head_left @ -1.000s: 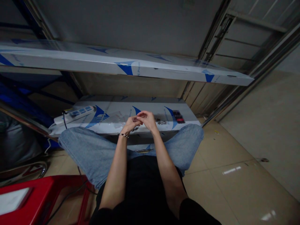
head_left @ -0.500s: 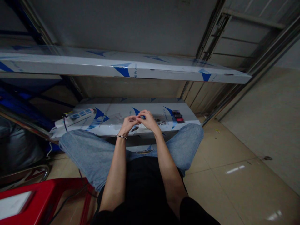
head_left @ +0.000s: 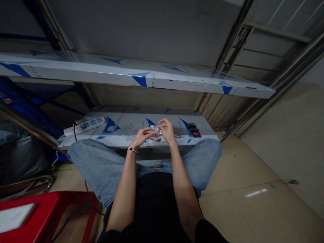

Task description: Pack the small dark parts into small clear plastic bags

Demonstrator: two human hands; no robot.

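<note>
My left hand (head_left: 143, 135) and my right hand (head_left: 167, 130) meet above the low white shelf (head_left: 121, 128) in front of my knees. Both pinch a small clear plastic bag (head_left: 155, 129) held between their fingertips. What is inside the bag is too small to make out. A beaded bracelet sits on my left wrist. Small dark metal parts (head_left: 157, 139) lie on the shelf just under my hands.
A white and blue power strip (head_left: 91, 122) with a black cord lies at the shelf's left end. A red and black item (head_left: 195, 130) rests to the right. An upper white shelf (head_left: 141, 76) overhangs. A red stool (head_left: 37, 212) stands at lower left; tiled floor spreads right.
My hands have shifted slightly right and apart, and the clear bag now shows between them. The view has tilted a little.
</note>
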